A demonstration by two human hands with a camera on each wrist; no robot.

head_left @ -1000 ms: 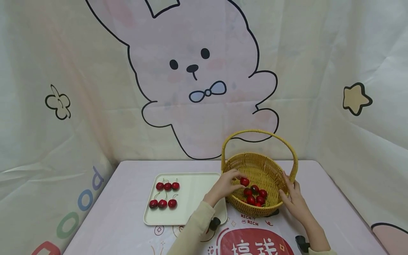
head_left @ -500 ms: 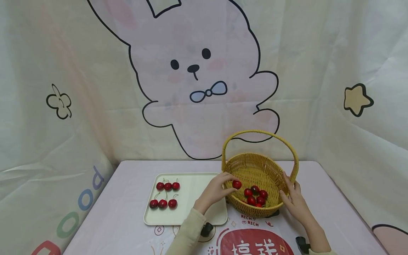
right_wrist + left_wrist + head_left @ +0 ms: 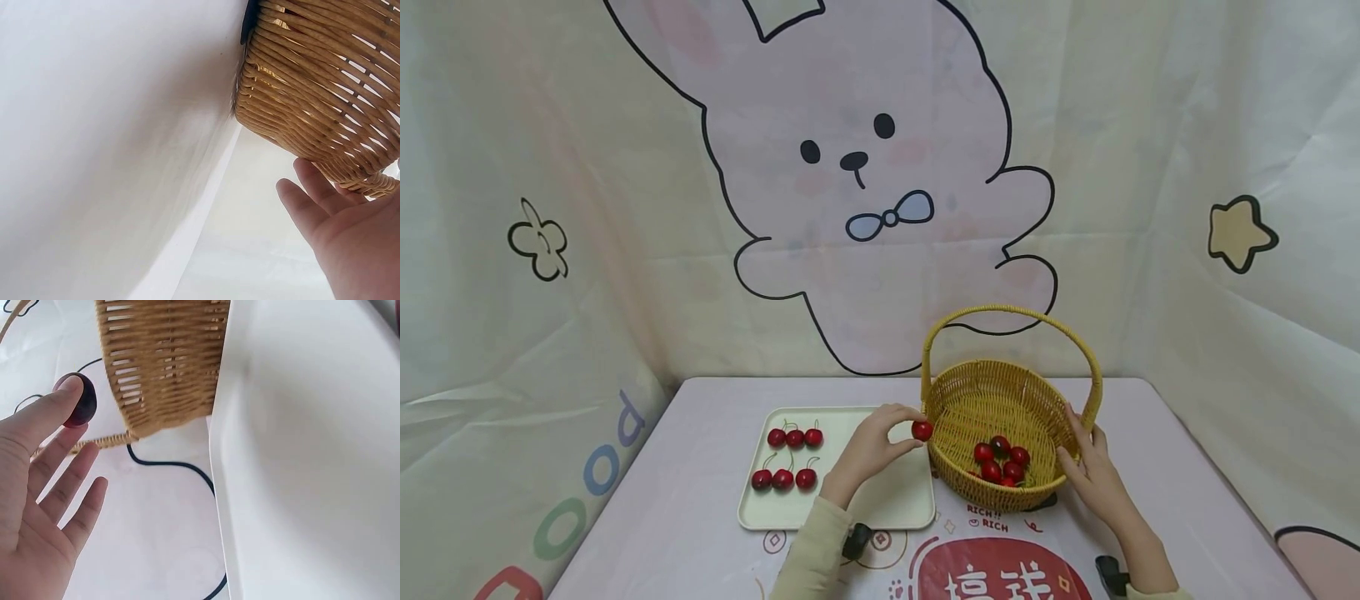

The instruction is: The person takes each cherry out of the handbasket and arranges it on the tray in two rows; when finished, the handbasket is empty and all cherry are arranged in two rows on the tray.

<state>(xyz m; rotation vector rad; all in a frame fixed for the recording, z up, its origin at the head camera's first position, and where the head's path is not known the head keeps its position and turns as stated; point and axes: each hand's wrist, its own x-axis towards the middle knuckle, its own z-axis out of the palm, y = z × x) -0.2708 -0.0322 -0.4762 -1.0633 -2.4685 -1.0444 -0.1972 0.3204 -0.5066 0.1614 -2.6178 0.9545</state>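
My left hand pinches a red cherry between thumb and fingertips, just left of the basket's rim and above the tray's right side. In the left wrist view the cherry looks dark, and the other fingers are spread apart from it. My right hand holds the right side of the yellow wicker basket near the foot of its handle, its thumb at the rim. Several cherries lie in the basket's front part. On the cream tray, stemmed cherries lie in two rows at the left.
Both tray and basket stand on a white table, the tray close to the basket's left side. A printed red patch marks the cloth in front. A hanging cloth with a cartoon rabbit rises behind the table.
My left hand has lifted the cherry out of the basket and carried it left, past the rim to above the tray. The right hand and basket have stayed in place.
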